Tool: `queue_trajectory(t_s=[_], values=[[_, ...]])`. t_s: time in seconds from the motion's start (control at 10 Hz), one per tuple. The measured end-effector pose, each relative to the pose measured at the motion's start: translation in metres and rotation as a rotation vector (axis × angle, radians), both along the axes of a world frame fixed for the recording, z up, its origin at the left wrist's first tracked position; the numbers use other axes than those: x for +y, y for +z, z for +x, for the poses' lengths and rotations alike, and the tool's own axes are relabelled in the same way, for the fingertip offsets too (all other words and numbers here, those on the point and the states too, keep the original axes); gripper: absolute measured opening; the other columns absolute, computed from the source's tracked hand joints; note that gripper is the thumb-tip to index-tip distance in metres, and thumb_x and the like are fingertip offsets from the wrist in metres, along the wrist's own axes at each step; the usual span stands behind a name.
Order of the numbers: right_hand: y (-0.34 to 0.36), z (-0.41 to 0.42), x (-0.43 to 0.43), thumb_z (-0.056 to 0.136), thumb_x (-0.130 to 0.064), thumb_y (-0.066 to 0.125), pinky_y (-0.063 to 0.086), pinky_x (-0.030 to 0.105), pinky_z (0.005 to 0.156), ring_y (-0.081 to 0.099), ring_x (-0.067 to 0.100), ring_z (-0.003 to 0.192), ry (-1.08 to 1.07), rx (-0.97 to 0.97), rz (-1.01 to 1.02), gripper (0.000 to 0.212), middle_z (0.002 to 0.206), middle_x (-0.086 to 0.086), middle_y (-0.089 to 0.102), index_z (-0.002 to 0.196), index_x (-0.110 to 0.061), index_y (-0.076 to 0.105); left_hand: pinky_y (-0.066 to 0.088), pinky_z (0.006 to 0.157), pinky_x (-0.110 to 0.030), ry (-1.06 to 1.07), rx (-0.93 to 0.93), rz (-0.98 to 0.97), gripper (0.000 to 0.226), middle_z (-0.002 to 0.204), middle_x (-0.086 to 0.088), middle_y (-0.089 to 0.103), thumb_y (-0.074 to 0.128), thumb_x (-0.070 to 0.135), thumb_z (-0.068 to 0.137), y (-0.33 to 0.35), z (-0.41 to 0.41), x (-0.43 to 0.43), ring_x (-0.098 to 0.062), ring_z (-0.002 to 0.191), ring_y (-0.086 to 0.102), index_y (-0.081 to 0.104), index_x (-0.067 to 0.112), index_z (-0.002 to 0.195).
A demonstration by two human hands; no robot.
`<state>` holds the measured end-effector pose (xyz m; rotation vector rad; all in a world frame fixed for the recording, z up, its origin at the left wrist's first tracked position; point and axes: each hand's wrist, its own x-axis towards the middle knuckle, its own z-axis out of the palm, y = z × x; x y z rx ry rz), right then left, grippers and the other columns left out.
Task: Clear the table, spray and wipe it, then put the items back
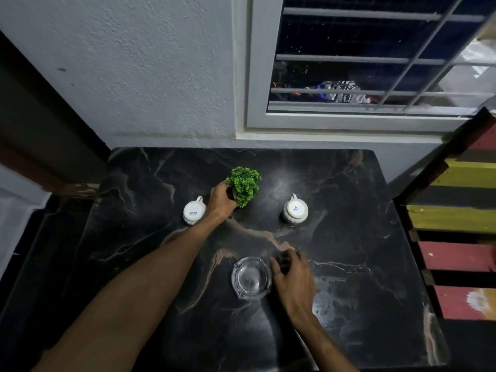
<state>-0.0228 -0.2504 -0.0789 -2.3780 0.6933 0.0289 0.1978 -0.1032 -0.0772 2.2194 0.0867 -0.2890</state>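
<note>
Two white cups stand upside down on the black marble table: left cup, base reading "VLSIS" as I see it; right cup, mark illegible. My left hand grips one green plant; my right hand, fingers loosely curled and holding nothing, touches one glass ashtray.

plant between two cups, ashtray in front.
</note>
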Motion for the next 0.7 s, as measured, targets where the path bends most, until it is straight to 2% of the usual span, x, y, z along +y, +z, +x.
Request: queue_trajectory(t_s=[0.2,0.3,0.5,0.6,0.7], values=[[-0.014,0.007,-0.009,0.09,-0.049,0.058,0.05,0.027,0.076,0.057,0.005,0.099,-0.019,-0.028,-0.004,0.021,0.11,-0.02,0.051,0.108,-0.037,0.059,0.053,0.101,-0.045,0.017,-0.001,-0.045,0.043,0.121,-0.015,0.07,0.078,-0.009,0.075,-0.015,0.027,-0.016,-0.03,0.114,0.066,0.068,0.0,0.116],[-0.015,0.013,-0.008,0.09,-0.047,0.059,0.047,0.023,0.073,0.056,0.004,0.097,-0.021,-0.03,0.013,0.019,0.109,-0.021,0.052,0.106,-0.036,0.06,0.053,0.1,-0.046,0.031,0.001,-0.071,0.046,0.12,-0.016,0.07,0.081,-0.008,0.072,-0.017,0.032,-0.019,-0.03,0.114,0.066,0.068,-0.001,0.116],[-0.01,0.029,-0.01,0.093,-0.037,0.062,0.049,0.028,0.079,0.057,0.01,0.097,0.047,-0.047,0.039,0.017,0.106,-0.011,0.059,0.107,-0.028,0.063,0.057,0.094,-0.047,0.042,0.027,-0.098,0.048,0.117,-0.019,0.071,0.079,-0.009,0.075,-0.016,0.027,-0.016,-0.033,0.107,0.069,0.064,-0.003,0.12],[-0.004,0.035,-0.013,0.094,-0.033,0.063,0.05,0.029,0.082,0.059,0.013,0.1,0.08,-0.058,0.061,0.02,0.111,-0.009,0.062,0.112,-0.024,0.065,0.059,0.092,-0.047,0.044,0.093,-0.184,0.066,0.123,-0.018,0.067,0.078,-0.014,0.074,-0.009,0.023,-0.014,-0.029,0.103,0.069,0.055,0.002,0.133],[0.005,0.038,-0.015,0.094,-0.032,0.063,0.046,0.027,0.079,0.06,0.013,0.101,0.1,-0.088,0.07,0.019,0.111,-0.008,0.062,0.111,-0.024,0.065,0.058,0.092,-0.043,0.046,0.117,-0.2,0.082,0.126,-0.014,0.059,0.076,-0.017,0.075,0.002,0.011,-0.008,-0.022,0.104,0.058,0.044,0.006,0.146]])
